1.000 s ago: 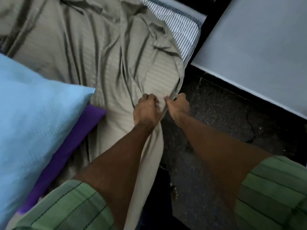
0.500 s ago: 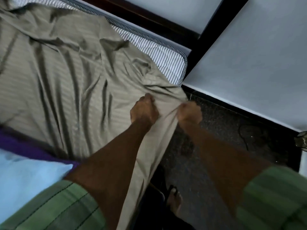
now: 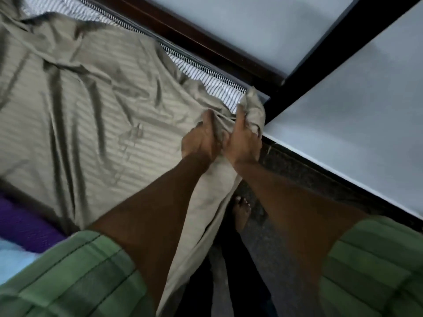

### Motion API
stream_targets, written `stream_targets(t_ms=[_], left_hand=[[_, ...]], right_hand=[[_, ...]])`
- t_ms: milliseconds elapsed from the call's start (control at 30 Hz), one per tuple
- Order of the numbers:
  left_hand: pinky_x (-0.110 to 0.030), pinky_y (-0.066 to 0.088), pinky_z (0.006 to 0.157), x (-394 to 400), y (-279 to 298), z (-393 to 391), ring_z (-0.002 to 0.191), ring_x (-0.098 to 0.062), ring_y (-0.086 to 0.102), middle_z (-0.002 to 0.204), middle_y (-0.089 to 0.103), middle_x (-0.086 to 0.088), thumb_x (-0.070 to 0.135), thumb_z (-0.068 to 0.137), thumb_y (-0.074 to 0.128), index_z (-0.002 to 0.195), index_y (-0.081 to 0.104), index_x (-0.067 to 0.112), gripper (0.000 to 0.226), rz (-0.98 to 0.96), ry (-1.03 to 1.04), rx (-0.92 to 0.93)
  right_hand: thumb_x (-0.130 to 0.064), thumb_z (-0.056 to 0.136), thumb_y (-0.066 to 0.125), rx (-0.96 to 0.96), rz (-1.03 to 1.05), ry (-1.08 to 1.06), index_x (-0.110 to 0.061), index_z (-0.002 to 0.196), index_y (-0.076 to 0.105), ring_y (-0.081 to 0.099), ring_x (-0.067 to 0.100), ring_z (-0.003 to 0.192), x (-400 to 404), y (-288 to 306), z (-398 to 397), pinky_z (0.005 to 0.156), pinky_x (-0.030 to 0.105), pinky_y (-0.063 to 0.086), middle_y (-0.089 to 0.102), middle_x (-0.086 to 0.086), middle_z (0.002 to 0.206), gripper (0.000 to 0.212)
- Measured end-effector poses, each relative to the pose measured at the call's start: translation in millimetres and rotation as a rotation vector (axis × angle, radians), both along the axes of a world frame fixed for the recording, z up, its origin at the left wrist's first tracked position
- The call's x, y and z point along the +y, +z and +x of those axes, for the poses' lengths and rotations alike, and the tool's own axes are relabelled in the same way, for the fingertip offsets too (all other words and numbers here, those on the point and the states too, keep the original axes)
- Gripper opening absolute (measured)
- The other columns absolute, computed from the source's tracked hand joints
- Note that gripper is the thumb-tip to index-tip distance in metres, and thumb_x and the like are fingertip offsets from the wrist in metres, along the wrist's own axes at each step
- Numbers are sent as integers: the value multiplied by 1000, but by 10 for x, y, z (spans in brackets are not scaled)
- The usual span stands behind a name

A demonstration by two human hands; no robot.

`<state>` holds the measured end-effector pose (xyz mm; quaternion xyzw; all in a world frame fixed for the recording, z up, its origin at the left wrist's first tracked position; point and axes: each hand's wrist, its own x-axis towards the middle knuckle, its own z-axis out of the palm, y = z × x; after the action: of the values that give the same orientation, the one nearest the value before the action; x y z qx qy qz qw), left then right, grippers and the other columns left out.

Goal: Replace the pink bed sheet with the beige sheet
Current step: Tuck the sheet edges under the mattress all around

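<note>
The beige striped sheet [image 3: 96, 115] lies wrinkled over the striped mattress [image 3: 219, 90], whose far corner shows bare. My left hand [image 3: 200, 143] grips a fold of the sheet near that corner. Right beside it, my right hand [image 3: 243, 143] grips the sheet's bunched corner, which sticks up above the fingers at the mattress corner. The sheet's edge hangs down off the bed side between my forearms. No pink sheet is in view.
A dark wooden bed frame [image 3: 206, 40] runs along the far side against grey walls [image 3: 354, 106]. A purple cloth [image 3: 25, 225] and a light blue pillow [image 3: 11, 259] lie at the lower left. My bare foot [image 3: 241, 211] stands on the dark speckled floor [image 3: 274, 259].
Both hands have carried the sheet's corner up and to the right, reaching the mattress corner. The sheet now covers more of the mattress, and the view has shifted away from the blue pillow.
</note>
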<state>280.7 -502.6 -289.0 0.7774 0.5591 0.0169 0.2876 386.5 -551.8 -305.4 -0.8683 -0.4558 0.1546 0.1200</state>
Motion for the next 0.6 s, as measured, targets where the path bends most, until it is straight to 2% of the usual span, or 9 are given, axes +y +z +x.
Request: stream_targets(t_ms=[133,167,233,300,367,400,467,533,600], left_hand=[[-38,44,68,345,26,162,89,-34,68,111,69,-15,32,94,63,163,-3,24,95,57,13,156],[-39,46,70,434,21,200,93,-35,67,114,68,-16,30,93,64,163,-5,27,98,36,-12,185],[-42,51,81,572,6,277,106,-36,64,125,62,-17,29,91,64,163,0,32,96,-56,-44,167],[-45,52,94,647,1,345,123,-37,55,140,51,-16,25,86,66,162,9,34,95,-155,-39,33],[-47,48,104,689,-16,423,136,-36,43,154,35,-12,21,82,68,162,13,29,98,-145,-30,-84],[-48,46,107,706,-34,462,140,-35,37,160,27,-10,20,81,69,163,13,25,100,-143,-29,-112],[-49,42,113,732,-49,525,146,-35,31,165,19,-10,22,80,72,163,14,19,101,-194,-22,-152],[-49,44,111,758,-52,574,143,-36,37,162,26,-13,23,81,71,160,23,13,93,-206,20,-179],[-49,49,104,782,-43,599,131,-36,48,150,39,-15,20,82,68,153,34,12,79,-179,111,-191]], right_hand=[[-23,91,60,-9,-39,47,-15,125,56,65,36,111,386,50,289,88,41,51,69,14,116,35],[-18,89,58,21,60,-47,-15,123,59,65,34,113,447,57,359,90,40,51,69,13,118,34],[-14,93,53,186,273,-467,-10,119,64,64,37,110,518,84,494,84,38,49,70,17,115,29],[-14,98,50,277,384,-748,-5,113,65,64,43,100,514,57,577,76,41,44,71,22,104,23],[-15,94,47,286,449,-592,-6,120,62,64,40,103,459,12,581,82,41,49,69,21,109,31],[-12,91,51,308,410,-408,-7,131,56,62,36,114,414,-36,548,93,40,52,66,20,120,40],[-8,87,65,326,202,-69,-4,153,31,47,32,137,309,-126,455,114,39,41,49,22,146,74],[-14,81,74,236,46,102,-2,158,18,39,33,143,295,-162,438,119,40,34,42,23,153,96],[-18,78,75,96,87,54,-5,156,25,51,31,134,360,-82,413,112,38,41,55,19,142,94]])
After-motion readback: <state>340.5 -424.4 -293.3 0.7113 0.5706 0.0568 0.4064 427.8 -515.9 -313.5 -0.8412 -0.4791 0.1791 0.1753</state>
